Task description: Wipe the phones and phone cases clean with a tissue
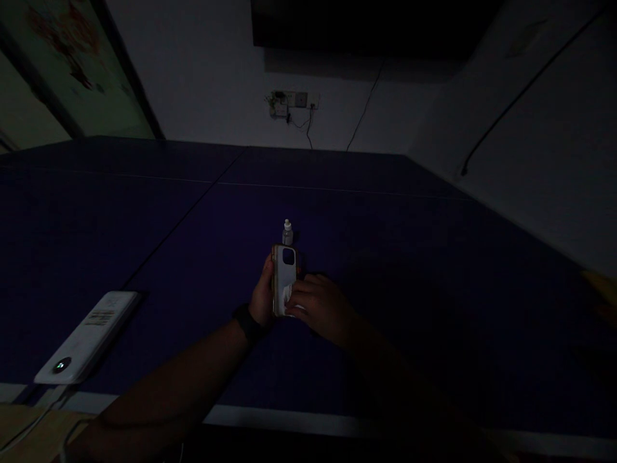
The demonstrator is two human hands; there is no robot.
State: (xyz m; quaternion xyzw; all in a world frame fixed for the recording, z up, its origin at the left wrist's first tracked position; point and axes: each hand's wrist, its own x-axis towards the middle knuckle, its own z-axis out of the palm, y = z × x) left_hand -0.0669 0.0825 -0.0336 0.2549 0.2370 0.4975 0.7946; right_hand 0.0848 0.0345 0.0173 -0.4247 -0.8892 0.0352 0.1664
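In the dim head view, a phone case (286,273) with a pale back, a yellowish edge and a camera cutout stands tilted above the blue table. Its left edge is gripped by my left hand (261,297), which has a dark band at the wrist. Against the lower part of the case, my right hand (318,305) pinches a white tissue or cloth (288,294). Whether a phone sits inside the case I cannot tell. Just beyond the case, a small clear bottle (287,233) with a white dropper-like top stands upright.
A white power bank (89,337) with a lit display lies at the left, cables running from its near end. Beneath everything spreads the dark blue tabletop (193,257). Wall sockets (294,100) with plugged leads and a dark screen (371,26) are on the far wall.
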